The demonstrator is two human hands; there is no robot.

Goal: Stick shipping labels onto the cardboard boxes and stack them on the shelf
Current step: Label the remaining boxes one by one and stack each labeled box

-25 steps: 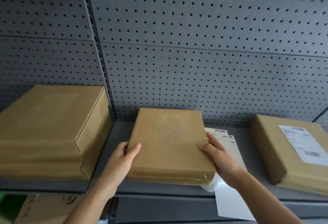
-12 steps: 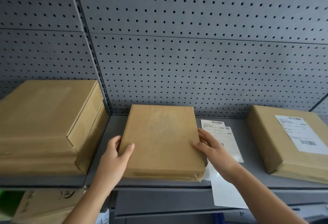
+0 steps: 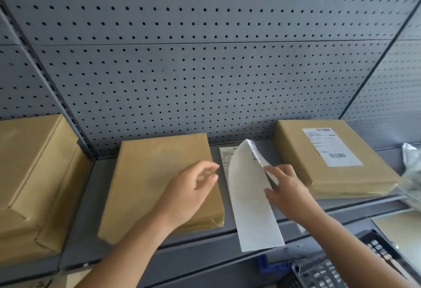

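Stockroom, grey pegboard shelving, labelled parcels

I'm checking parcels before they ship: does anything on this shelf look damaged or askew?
The middle box has crumpled wrapping at its near right corner. The label sheet, pinched by the right hand, bends and overhangs the shelf edge. Nothing spilled.
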